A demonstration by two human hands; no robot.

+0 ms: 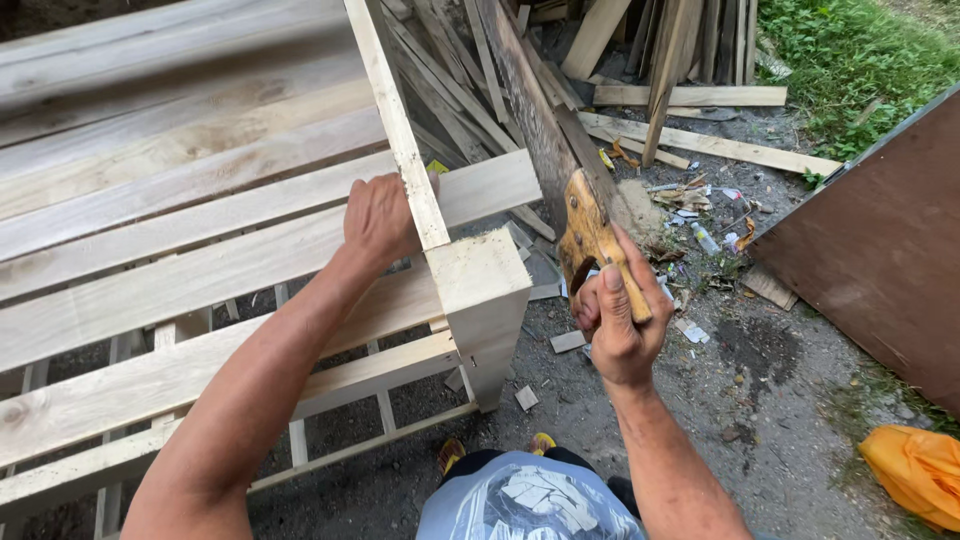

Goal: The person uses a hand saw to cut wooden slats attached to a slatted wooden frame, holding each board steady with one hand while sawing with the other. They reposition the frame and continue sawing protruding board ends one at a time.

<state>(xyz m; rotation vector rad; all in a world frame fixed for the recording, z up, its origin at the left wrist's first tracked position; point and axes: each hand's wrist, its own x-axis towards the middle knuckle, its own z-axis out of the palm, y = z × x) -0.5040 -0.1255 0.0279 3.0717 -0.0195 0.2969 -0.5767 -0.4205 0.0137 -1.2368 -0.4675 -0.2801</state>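
- The wooden frame (200,270) is pale cream, with light grain.
- The saw handle (590,240) is yellow-brown.
- The board (880,250) is dark brown.
- The cloth (915,470) is orange.
- The grass (850,50) is green.

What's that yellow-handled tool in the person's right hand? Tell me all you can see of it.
It is a handsaw with a worn, yellowish wooden handle and a long, dull, rust-brown blade running up and away, its far end among scrap boards. The right hand grips the handle. It sits just right of the pale wooden frame's corner post, whether touching I cannot tell.
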